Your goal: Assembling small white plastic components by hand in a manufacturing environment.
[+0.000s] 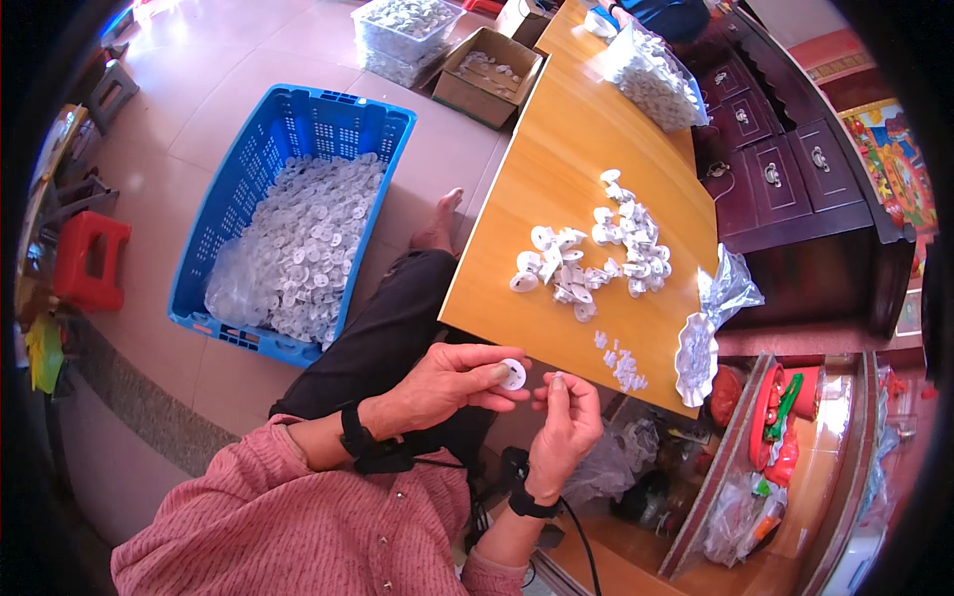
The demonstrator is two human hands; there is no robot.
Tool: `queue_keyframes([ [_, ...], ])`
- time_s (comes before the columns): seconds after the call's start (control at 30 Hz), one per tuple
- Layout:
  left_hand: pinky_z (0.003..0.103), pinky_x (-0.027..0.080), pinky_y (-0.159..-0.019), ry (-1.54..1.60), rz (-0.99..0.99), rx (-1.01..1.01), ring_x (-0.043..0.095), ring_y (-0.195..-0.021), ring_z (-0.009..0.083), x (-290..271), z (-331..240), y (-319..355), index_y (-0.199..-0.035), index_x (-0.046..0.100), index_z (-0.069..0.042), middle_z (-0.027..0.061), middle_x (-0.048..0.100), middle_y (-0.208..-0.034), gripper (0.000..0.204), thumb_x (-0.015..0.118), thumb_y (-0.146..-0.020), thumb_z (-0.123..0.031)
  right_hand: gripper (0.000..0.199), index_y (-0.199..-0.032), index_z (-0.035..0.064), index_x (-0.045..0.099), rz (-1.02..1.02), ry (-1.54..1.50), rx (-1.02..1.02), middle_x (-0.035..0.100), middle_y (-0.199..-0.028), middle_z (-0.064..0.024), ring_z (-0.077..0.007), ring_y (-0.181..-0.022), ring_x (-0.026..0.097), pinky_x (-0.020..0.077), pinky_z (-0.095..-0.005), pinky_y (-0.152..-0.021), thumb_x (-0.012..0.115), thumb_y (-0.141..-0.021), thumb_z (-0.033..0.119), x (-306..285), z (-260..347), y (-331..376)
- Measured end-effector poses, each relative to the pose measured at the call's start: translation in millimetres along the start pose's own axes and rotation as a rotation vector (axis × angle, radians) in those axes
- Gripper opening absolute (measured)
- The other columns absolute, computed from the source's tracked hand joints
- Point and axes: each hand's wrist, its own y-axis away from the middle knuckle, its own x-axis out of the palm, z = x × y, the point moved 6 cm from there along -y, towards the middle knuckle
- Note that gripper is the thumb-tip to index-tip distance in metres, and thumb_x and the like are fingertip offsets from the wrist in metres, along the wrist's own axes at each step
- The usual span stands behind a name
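I am gripping a white disc in my left hand while my right hand, just beside it, is pinching something too small to tell, probably fitting it next.

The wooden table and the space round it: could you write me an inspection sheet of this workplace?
Surface: wooden table, bare in parts.
Job's things: small white round disc pinched in left hand; pile of white discs and tiny white bits on the table.
Clutter: clear bags of parts at the table's far end and near corner.
Fingers: left hand's hold the disc; right hand pinched shut, its content too small to tell.
Cables: black cable from the right wrist's band.
Surroundings: blue crate of white discs on the floor, cardboard box, red stool, dark cabinet.
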Motion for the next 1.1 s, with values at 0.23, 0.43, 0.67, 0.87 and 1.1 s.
queue_keyframes([
  [0.23,0.031,0.063,-0.083,-0.081,-0.071,0.044,0.072,-0.1,0.0228,-8,-1,0,-0.133,0.061,-0.001,0.0147,0.067,-0.124,0.034,0.061,-0.1,-0.01,0.007,-0.1,-0.0025,0.068,0.06,0.048,-0.003,0.068,-0.094,-0.0064,-0.0094,-0.074,0.063,0.0527,-0.0229,-0.064,0.066,-0.094,0.001,14,14,13],
  [0.43,0.031,0.061,-0.087,-0.162,-0.045,0.109,0.07,-0.099,0.0181,-9,-2,-1,-0.135,0.06,-0.001,0.0132,0.067,-0.124,0.037,0.062,-0.099,-0.007,0.011,-0.101,-0.0038,0.068,0.13,0.237,-0.195,0.065,-0.097,-0.0082,-0.0124,-0.081,0.064,0.054,-0.0261,-0.07,0.065,-0.09,-0.006,25,20,20],
  [0.67,0.034,0.057,-0.098,-0.141,0.093,0.135,0.063,-0.116,0.0186,-2,-2,0,-0.14,0.055,-0.003,0.0114,0.063,-0.131,0.041,0.059,-0.099,-0.003,0.014,-0.103,-0.004,0.067,0.092,0.239,-0.235,0.064,-0.096,-0.0067,-0.0119,-0.082,0.063,0.0532,-0.0262,-0.071,0.065,-0.09,-0.007,22,16,18],
  [0.87,0.034,0.058,-0.097,-0.173,0.083,0.133,0.063,-0.116,0.0185,-4,-4,-1,-0.139,0.057,-0.003,0.0108,0.064,-0.131,0.042,0.062,-0.097,-0.002,0.019,-0.107,-0.0042,0.064,0.077,0.186,-0.117,0.064,-0.088,-0.0047,-0.0096,-0.077,0.06,0.0519,-0.0253,-0.07,0.068,-0.088,-0.006,23,12,18],
  [1.1,0.034,0.057,-0.096,-0.188,0.077,0.148,0.066,-0.111,0.0169,-7,-1,-2,-0.137,0.059,-0.002,0.01,0.066,-0.128,0.042,0.065,-0.095,-0.001,0.021,-0.107,-0.0034,0.063,0.085,0.181,-0.124,0.065,-0.085,-0.0043,-0.0095,-0.074,0.061,0.0513,-0.0253,-0.068,0.069,-0.087,-0.005,22,9,19],
])
